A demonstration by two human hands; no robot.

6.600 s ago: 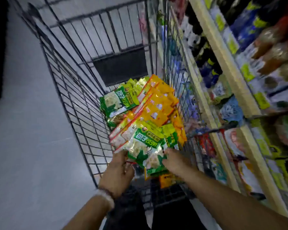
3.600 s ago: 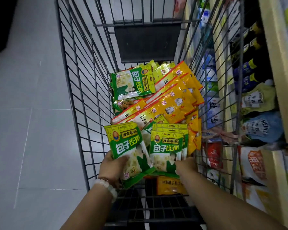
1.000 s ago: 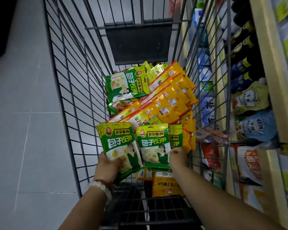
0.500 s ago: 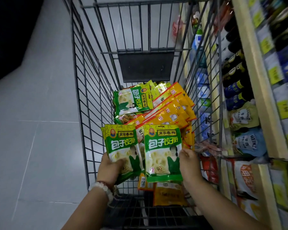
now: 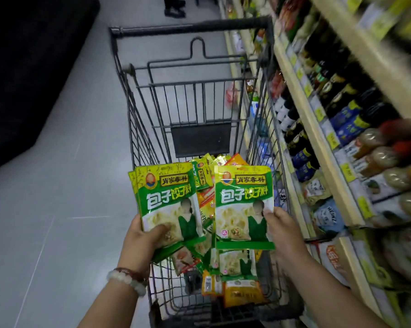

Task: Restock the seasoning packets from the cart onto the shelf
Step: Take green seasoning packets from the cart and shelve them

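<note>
Once lifted, packets (image 5: pixel 243 204) seemingly higher.

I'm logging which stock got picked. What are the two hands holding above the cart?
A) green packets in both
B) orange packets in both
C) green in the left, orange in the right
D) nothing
A: the left hand grips green packets, and the right hand holds another green packet, both above the cart.

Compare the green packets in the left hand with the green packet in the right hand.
The left hand grips a stack of green packets, layered edges showing, tilted slightly left. The right hand holds its green packet upright by the right edge; more packets hang below it. Both show the same green print, raised above the cart.
</note>
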